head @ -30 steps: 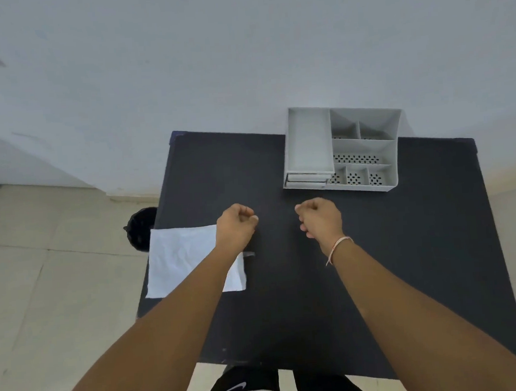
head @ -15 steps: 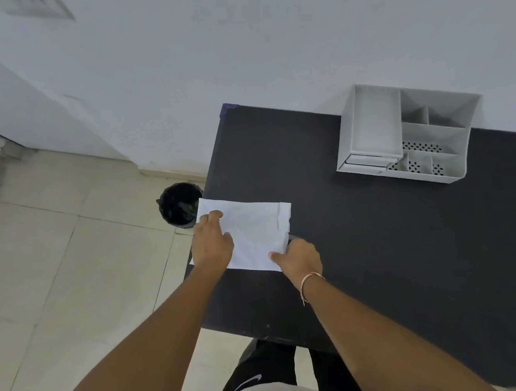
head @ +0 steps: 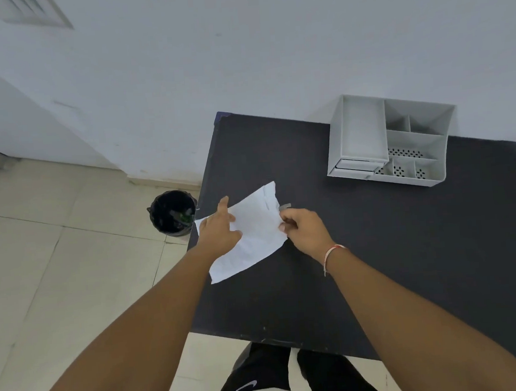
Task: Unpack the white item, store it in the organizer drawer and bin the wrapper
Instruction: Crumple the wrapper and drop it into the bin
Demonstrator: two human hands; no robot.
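Observation:
A white paper wrapper [head: 255, 235] lies tilted near the left edge of the black table [head: 376, 248]. My left hand [head: 219, 228] rests flat on its left part, fingers spread. My right hand [head: 303, 230] pinches the wrapper's right edge between thumb and fingers. A small grey piece [head: 285, 206] pokes out just above my right hand; what it is cannot be told. The white item itself is hidden. The grey desk organizer [head: 390, 143] stands at the table's far right, its low drawer [head: 355, 167] at the front left closed.
A black bin [head: 172, 213] with a dark liner stands on the tiled floor just left of the table. The wall runs close behind the table. My legs show below the table's near edge.
Both fists left the table middle and went to the wrapper. Since then the wrapper has turned and shifted right, and my right hand now pinches its right edge. The view has swung left.

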